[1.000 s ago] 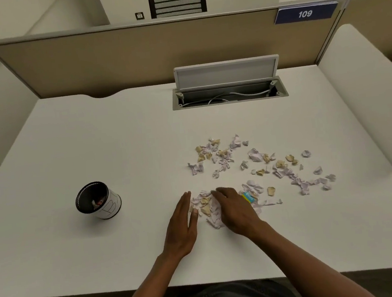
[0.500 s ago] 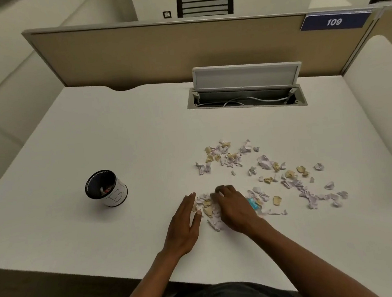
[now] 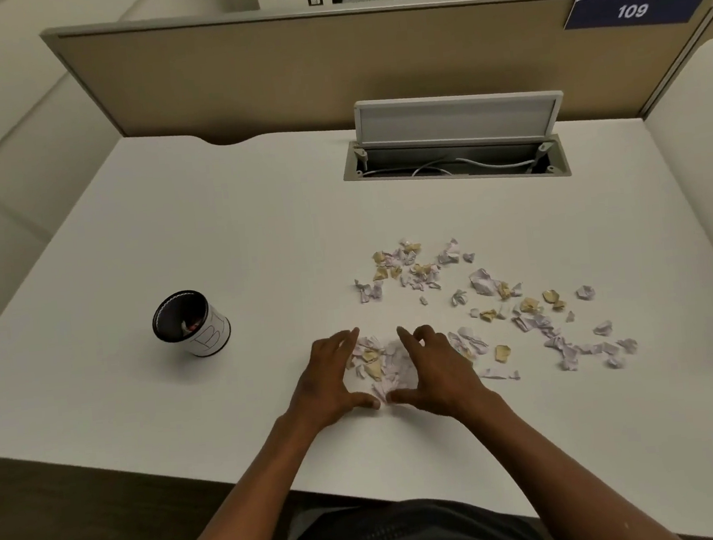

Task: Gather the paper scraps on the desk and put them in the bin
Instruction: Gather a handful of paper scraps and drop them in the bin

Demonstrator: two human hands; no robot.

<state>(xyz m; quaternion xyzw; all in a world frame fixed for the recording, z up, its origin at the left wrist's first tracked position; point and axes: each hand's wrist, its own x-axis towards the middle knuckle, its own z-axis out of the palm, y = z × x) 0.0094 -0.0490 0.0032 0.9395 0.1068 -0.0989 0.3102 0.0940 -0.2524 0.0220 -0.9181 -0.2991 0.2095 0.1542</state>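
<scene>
The broad white rectangular desk [image 3: 193, 224] fills the view, with a tan fabric partition [image 3: 283, 72] along its 12 o'clock edge. At 1 o'clock, a grey metal cable hatch [image 3: 457, 160] stands with its lid raised. Crumpled lilac and tan paper scraps [image 3: 519, 302] lie strewn from centre toward 3 o'clock. The small black-rimmed white cylindrical bin [image 3: 192, 323] stands at 9 o'clock, well apart from them. The left hand [image 3: 328, 381] and right hand [image 3: 436, 371], fingers spread and gently curved, cup a small heap of scraps [image 3: 381, 365] between them, thumbs nearly meeting.

hands [image 3: 382, 376] now cupping scraps [image 3: 379, 363], thumbs together
</scene>
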